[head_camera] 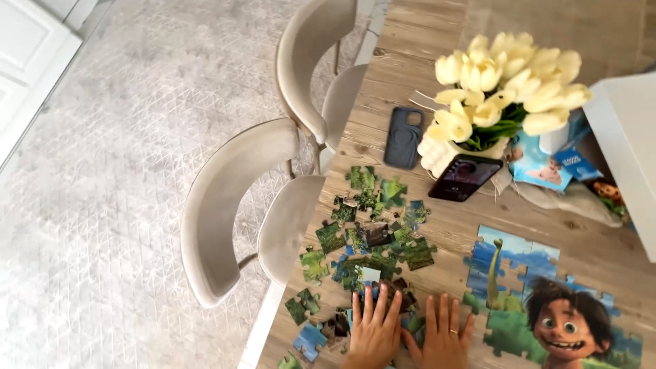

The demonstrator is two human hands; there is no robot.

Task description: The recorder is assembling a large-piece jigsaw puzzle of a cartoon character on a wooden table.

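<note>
My left hand (374,329) and my right hand (443,336) lie flat, side by side, fingers spread, on loose jigsaw pieces at the near edge of the wooden table (424,41). A scatter of loose pieces (369,229), mostly green and blue, spreads from my hands toward the table's far side. To the right of my right hand lies the joined part of the puzzle (540,301), showing a cartoon child and a long-necked dinosaur. Neither hand grips a piece. There is a ring on my right hand.
A vase of pale yellow tulips (502,85) stands behind the puzzle. A dark phone (403,137) lies face down; a second phone (465,178) leans against the vase. A white box (629,143) sits at the right. Two beige chairs (239,205) stand at the table's left edge.
</note>
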